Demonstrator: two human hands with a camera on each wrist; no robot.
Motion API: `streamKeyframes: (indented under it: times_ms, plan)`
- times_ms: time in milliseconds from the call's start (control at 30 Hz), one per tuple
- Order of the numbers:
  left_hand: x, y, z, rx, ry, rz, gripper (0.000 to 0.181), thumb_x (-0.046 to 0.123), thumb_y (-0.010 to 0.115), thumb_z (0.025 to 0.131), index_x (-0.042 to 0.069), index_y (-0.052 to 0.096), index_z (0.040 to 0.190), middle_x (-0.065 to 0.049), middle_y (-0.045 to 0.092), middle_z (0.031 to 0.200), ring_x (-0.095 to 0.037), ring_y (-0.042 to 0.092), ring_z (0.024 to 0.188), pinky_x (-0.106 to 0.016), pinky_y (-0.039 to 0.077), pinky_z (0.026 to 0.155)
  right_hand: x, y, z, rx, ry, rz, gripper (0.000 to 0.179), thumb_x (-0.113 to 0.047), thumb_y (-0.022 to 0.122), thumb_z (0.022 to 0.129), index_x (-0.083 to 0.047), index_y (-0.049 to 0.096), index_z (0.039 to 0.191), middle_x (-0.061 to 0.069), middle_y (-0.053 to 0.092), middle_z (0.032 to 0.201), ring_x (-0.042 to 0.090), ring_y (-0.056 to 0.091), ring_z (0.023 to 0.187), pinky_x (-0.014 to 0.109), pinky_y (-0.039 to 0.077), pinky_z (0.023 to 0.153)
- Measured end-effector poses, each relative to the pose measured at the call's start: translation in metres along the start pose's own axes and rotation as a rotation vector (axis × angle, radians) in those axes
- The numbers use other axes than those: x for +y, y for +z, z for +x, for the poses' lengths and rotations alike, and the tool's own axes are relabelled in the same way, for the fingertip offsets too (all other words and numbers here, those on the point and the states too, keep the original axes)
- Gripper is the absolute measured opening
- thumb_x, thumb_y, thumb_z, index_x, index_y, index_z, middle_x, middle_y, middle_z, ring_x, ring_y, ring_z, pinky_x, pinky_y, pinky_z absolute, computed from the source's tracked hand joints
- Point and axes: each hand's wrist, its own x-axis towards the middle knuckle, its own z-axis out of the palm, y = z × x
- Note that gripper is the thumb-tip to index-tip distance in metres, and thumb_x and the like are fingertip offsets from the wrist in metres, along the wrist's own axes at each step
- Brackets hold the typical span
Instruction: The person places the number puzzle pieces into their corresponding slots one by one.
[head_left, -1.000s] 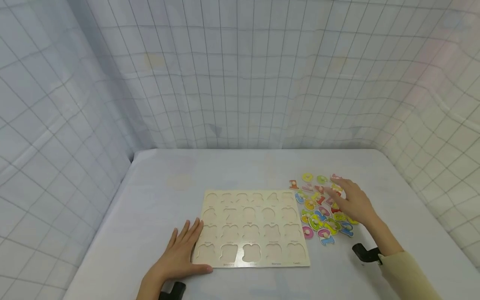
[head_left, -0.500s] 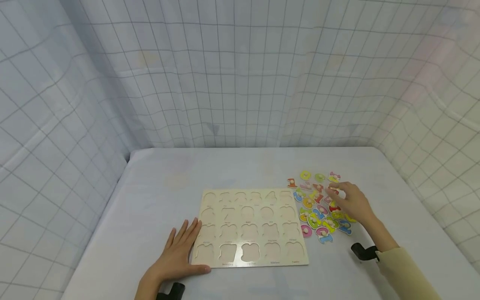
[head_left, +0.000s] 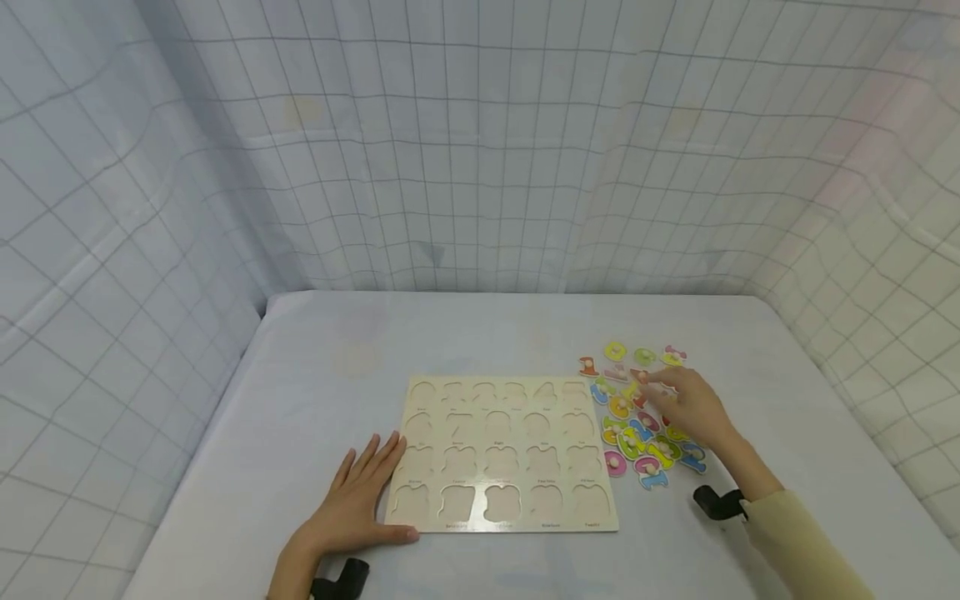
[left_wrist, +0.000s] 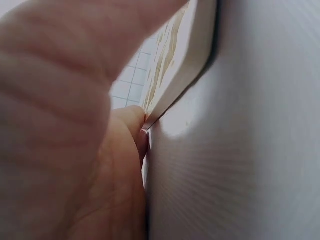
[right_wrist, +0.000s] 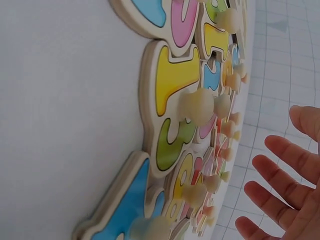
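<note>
Touching the left edge of the board [head_left: 517,442] with the left hand [head_left: 352,504], spread wide. Hovering with the right hand [head_left: 690,408], the nearer grip, loose and empty, over the number pieces [head_left: 632,444] lying just right of the board.

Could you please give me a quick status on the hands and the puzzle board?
Left hand touching left edge of puzzle board. Right hand over number pieces, holding nothing. Puzzle board unfilled; number pieces crowding its right side.
</note>
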Motion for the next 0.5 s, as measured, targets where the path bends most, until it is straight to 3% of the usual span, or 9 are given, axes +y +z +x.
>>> streamKeyframes:
  times_ms: [100,167,333,400,500]
  plan:
    - [-0.002,0.000,0.001,0.017,0.018,0.010,0.120,0.072,0.071,0.061,0.008,0.023,0.151,-0.008,0.018,0.156,-0.032,0.005,0.143,-0.050,-0.004,0.111,-0.002,0.003,0.004,-0.009,-0.048,0.050,0.026,-0.024,0.066,0.091,-0.002,0.071,0.106,0.014,0.065,0.106,0.034,0.056,0.101,0.056,0.048,0.081]
    - [-0.003,0.000,0.001,0.032,0.031,0.017,0.120,0.072,0.071,0.061,0.008,0.024,0.151,-0.008,0.018,0.156,-0.031,0.006,0.143,-0.050,-0.004,0.111,-0.005,0.006,0.004,-0.047,-0.134,0.104,0.017,-0.018,0.071,0.087,-0.005,0.074,0.097,0.006,0.068,0.098,0.028,0.059,0.093,0.052,0.048,0.082]
    - [-0.003,-0.001,0.002,0.030,0.041,0.021,0.119,0.073,0.070,0.062,0.007,0.025,0.151,-0.009,0.019,0.156,-0.032,0.006,0.143,-0.051,-0.002,0.111,-0.016,0.016,-0.008,-0.273,-0.347,0.166,0.013,-0.019,0.079,0.078,-0.017,0.077,0.090,-0.011,0.062,0.083,0.016,0.053,0.073,0.027,0.045,0.068]
    - [-0.003,-0.001,0.002,0.014,0.034,0.020,0.119,0.073,0.069,0.063,0.007,0.024,0.151,-0.009,0.018,0.156,-0.032,0.006,0.143,-0.052,-0.003,0.111,-0.020,0.018,-0.016,-0.344,-0.366,0.152,0.015,-0.023,0.080,0.077,-0.020,0.077,0.092,-0.011,0.058,0.080,0.015,0.047,0.070,0.023,0.038,0.059]
    - [-0.002,-0.001,0.001,0.012,0.028,0.020,0.120,0.074,0.069,0.062,0.007,0.024,0.151,-0.009,0.018,0.156,-0.032,0.006,0.142,-0.052,-0.002,0.111,-0.025,0.020,-0.022,-0.375,-0.396,0.115,0.014,-0.022,0.080,0.077,-0.021,0.077,0.091,-0.011,0.056,0.079,0.013,0.045,0.070,0.022,0.035,0.059]
